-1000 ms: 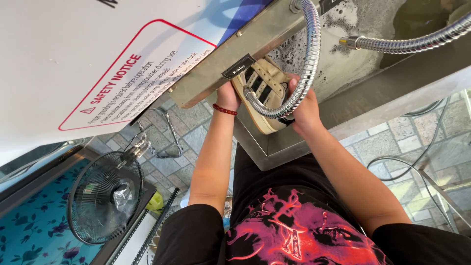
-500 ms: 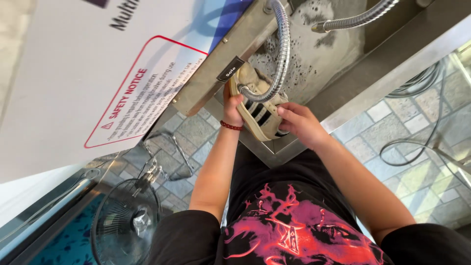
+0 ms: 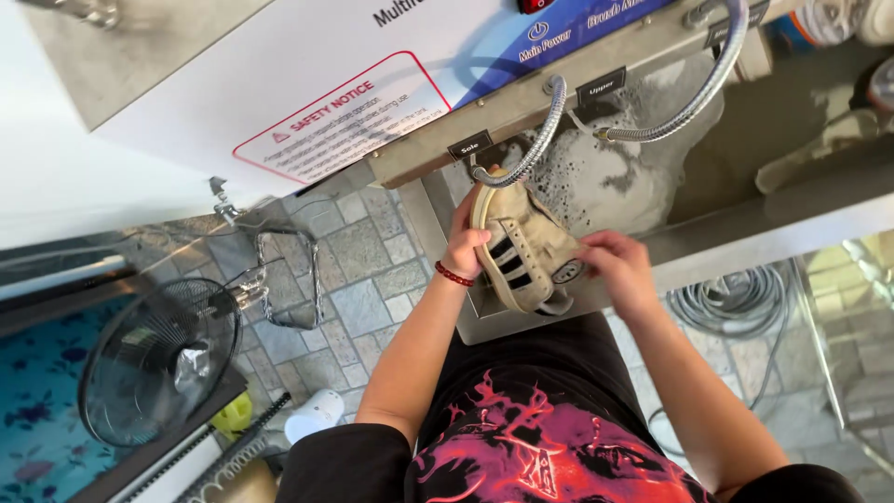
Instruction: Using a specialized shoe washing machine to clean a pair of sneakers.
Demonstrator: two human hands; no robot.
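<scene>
A beige sneaker with dark stripes [image 3: 526, 251] is held on its side over a steel wash basin [image 3: 708, 237]. My left hand [image 3: 466, 244], with a red bead bracelet on the wrist, grips the shoe's left edge. My right hand [image 3: 619, 268] holds its right side near the heel. A flexible metal hose [image 3: 540, 140] ends just above the shoe's toe. A second metal hose [image 3: 694, 93] curves over the soapy basin at the back.
A white machine panel with a red-bordered notice [image 3: 345, 112] rises at the upper left. A black floor fan [image 3: 158, 359] stands on the stone tiles at lower left. Coiled grey hose [image 3: 731, 298] lies under the basin at right.
The view has swung so the basin sits higher and to the right. The shoe has turned on its side and come lower, away from the hose, with both hands still on it.
</scene>
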